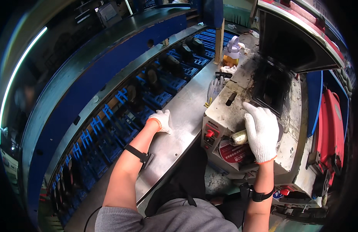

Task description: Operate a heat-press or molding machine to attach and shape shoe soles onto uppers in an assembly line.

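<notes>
My left hand (161,120), in a white knit glove with an orange cuff, rests on the bare metal bench top (179,112) with its fingers apart. A matching glove covers my right hand (262,131), which is over the front of a stained cream-coloured machine (225,116). Its fingers stretch forward, and I see nothing in them. A stubby, tape-wrapped handle (239,138) sticks out beside the right palm; whether the hand touches it is unclear. Ahead of that hand lies the machine's dark recess (269,91), under a raised black lid (291,42).
Blue racks (121,112) with dark shoe-shaped pieces run along the bench's left. A red switch (210,133) sits on the machine's front. A lidded bottle (231,52) of amber liquid and grey gloves (214,89) lie beyond. Red equipment (331,131) stands at right.
</notes>
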`<state>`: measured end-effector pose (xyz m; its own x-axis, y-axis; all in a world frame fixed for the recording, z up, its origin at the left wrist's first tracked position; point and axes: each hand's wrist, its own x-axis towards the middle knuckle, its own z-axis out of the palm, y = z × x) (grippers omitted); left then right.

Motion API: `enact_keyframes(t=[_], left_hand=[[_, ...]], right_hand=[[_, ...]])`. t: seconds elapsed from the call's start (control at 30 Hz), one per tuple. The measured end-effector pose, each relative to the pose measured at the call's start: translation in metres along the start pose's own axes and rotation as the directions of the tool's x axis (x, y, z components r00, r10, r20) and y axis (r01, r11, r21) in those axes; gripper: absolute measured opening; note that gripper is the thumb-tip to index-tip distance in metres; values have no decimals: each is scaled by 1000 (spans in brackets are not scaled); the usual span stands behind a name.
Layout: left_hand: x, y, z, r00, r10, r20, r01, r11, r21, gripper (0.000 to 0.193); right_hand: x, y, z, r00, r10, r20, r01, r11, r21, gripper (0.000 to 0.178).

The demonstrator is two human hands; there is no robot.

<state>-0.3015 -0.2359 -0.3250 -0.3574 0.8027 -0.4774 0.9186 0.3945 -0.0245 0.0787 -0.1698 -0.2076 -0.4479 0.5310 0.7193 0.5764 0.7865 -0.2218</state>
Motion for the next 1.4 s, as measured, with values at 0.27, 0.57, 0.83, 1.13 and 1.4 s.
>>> enact_keyframes(t=[0.27, 0.57, 0.83, 1.13, 1.4], left_hand=[[3, -2, -1, 1000, 9, -16, -9, 1000, 7, 122], [-3, 2, -3, 1000, 3, -30, -3, 1000, 13, 122], [-31, -41, 7, 970, 54, -239, -100, 978, -184, 88], [-119, -266, 49, 395, -829, -396, 663, 555, -502, 85], [-169, -296, 94, 4, -869, -495, 734, 338, -588, 77]], right_hand=[[1, 2, 2, 1000, -9, -4, 9, 1000, -5, 25], [1, 2, -1, 1000, 1, 3, -1, 1000, -1, 25], [3, 1, -2, 999, 6, 35, -7, 1000, 11, 25], [5, -1, -4, 1000, -5, 30, 6, 1000, -21, 25], [8, -6, -3, 997, 21, 69, -18, 999, -45, 25]])
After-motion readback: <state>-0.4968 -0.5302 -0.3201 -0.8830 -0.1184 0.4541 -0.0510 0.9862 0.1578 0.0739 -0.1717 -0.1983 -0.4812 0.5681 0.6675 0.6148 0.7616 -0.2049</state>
